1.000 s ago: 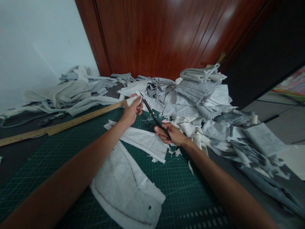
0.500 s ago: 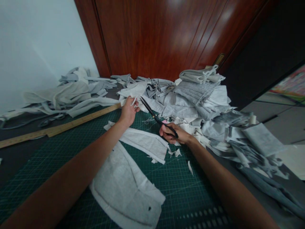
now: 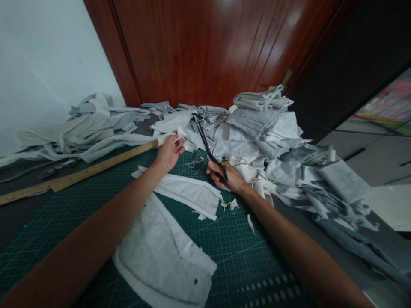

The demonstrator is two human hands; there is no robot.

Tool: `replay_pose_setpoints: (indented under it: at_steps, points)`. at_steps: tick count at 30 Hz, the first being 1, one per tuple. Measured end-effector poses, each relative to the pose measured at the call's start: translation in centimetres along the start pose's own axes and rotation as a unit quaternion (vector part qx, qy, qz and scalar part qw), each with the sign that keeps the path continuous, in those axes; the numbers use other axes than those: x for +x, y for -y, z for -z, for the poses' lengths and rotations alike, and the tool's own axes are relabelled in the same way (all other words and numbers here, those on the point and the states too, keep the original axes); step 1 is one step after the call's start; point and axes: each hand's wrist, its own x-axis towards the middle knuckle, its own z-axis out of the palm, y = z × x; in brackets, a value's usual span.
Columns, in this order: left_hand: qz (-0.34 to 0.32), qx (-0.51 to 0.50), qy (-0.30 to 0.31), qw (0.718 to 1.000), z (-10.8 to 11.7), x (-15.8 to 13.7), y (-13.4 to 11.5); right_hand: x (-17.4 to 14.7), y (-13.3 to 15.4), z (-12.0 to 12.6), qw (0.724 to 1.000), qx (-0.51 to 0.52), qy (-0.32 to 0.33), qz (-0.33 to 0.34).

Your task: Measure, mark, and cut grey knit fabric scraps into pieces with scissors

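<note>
On the near part of the green cutting mat (image 3: 234, 252) lies a wide gray cloth (image 3: 160, 256), with a narrower cloth (image 3: 189, 192) at the mat's middle. Over the mat's far part, your right hand (image 3: 229, 175) has its fingers wrapped round the handles of the black scissors (image 3: 204, 139); your left hand's (image 3: 168, 153) fingers pinch a white scrap (image 3: 180, 131). Beyond the mat sits a cloth heap (image 3: 236, 139).

Pale wall (image 3: 48, 64) left, shiny red-brown wooden door (image 3: 192, 51) centre, brassy plate (image 3: 287, 77) on it. Dark panel (image 3: 340, 60) right, grey cabinet fronts (image 3: 380, 152) beyond, colourful patch (image 3: 385, 96) above.
</note>
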Motion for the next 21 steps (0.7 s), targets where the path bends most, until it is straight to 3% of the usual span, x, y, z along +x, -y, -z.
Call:
replay_pose_setpoints:
  at_steps: [7,14,21]
  points:
    - [0.032,0.029,0.029,0.999,0.0,-0.4,0.3,0.2,0.0,-0.5,0.999,0.013,-0.039,-0.002]
    - [0.066,0.059,0.165,0.982,0.5,-0.8,0.6,0.6,-0.5,-0.4,0.997,0.048,-0.066,0.019]
    - [0.069,0.118,0.202,0.970,0.7,-0.6,1.7,0.6,-0.7,-0.6,0.995,0.028,-0.089,0.033]
